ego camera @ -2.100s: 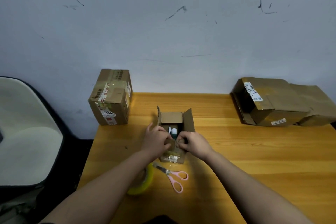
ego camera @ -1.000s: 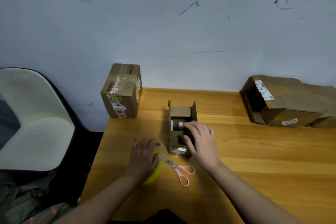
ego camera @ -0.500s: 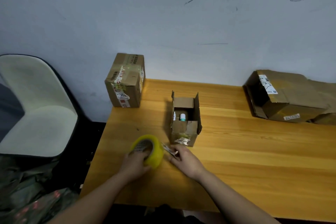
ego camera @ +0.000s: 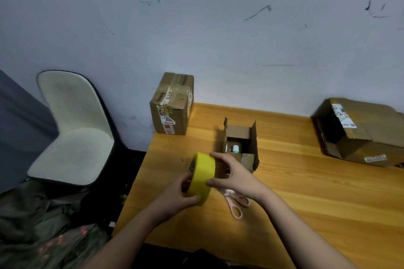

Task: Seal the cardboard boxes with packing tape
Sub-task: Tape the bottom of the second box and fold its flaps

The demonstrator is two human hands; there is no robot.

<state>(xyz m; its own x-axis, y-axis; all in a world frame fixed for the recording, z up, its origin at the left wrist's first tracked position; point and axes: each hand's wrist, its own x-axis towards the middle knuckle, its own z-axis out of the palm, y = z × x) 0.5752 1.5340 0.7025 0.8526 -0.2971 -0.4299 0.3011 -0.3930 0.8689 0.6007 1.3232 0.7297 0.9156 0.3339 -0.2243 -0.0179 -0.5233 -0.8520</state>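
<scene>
On the table (ego camera: 306, 181) — three boxes, one scissors (ego camera: 237, 203) — both hands' fingers curl round one tape roll (ego camera: 202, 176).

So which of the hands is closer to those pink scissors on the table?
The right. The right hand hovers directly above the blades of the pink scissors while gripping the yellow tape roll. The left hand holds the roll's other side, farther left.

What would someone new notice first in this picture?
Probably the bright yellow roll of packing tape, held up above the wooden table by both hands, left hand and right hand. Just behind it stands a small open cardboard box, and pink-handled scissors lie under the right wrist.
</scene>
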